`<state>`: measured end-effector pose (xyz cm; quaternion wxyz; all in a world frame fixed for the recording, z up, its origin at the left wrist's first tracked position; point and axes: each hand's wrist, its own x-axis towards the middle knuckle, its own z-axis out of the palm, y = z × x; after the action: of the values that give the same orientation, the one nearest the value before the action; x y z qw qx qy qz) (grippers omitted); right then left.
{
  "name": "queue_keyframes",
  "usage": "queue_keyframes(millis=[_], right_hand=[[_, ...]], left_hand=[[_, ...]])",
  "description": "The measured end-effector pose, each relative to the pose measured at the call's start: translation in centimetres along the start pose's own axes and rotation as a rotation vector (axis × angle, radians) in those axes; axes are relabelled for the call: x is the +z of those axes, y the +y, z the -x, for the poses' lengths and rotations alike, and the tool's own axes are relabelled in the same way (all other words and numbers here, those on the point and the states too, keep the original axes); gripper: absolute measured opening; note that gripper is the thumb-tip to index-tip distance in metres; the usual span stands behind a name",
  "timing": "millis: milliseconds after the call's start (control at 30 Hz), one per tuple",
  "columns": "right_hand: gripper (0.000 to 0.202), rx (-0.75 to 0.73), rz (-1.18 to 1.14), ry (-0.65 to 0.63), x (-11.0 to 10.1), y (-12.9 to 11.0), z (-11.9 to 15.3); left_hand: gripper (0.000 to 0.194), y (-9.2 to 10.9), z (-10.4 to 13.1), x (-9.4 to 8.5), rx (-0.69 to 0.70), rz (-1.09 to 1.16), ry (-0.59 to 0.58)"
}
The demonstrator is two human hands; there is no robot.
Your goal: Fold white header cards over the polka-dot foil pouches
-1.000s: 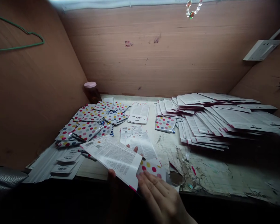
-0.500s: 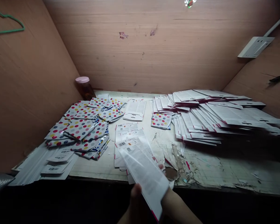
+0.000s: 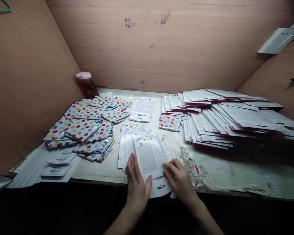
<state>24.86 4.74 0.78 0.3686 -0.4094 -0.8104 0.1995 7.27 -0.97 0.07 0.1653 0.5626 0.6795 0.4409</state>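
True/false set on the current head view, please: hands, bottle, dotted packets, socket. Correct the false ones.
1. The left hand and right hand both touch the front card. True.
2. The pink-lidded bottle stands right of the white stack. False: it's at the back left.
3. One dotted packet lies apart from the dotted pile. True.
4. The socket is at upper left. False: upper right.
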Motion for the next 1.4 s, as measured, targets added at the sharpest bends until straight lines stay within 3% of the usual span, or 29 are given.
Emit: queue_keyframes(millis=[67,133,167,233,333,767,1067,1400], right_hand=[[0.015,0.008,0.001,-0.026,0.7,1.0,0.0],[0.014,0.004,0.002,-0.042,0.9,1.3,0.3],[0.014,0.0,0.002,-0.055,0.8,1.4,0.4],[0.014,-0.006,0.0,-0.076,0.6,1.2,0.8],[0.012,0.0,-0.009,-0.088,0.4,1.1,1.1],[0.014,-0.005,0.072,-0.135,1.6,1.9,1.0],[0.012,-0.029,0.057,-0.118,0.9,1.8,1.1],[0.015,-0.075,0.211,-0.187,1.9,1.8,0.9]], left_hand=[[0.055,-0.6,0.1,-0.9,0.273,-0.262,-0.149],[0.048,-1.4,-0.2,-2.0,0.465,-0.338,-0.388],[0.055,-1.7,-0.4,-2.4,0.515,-0.355,-0.476],[0.079,-2.3,-0.6,-2.9,0.552,-0.39,-0.546],[0.092,-2.8,-0.5,-2.8,0.595,-0.424,-0.528],[0.084,-2.9,-0.1,-2.4,0.603,-0.477,-0.503],[0.08,-2.7,-0.1,-2.4,0.607,-0.476,-0.489],[0.082,-2.7,-0.1,-2.4,0.595,-0.456,-0.495]])
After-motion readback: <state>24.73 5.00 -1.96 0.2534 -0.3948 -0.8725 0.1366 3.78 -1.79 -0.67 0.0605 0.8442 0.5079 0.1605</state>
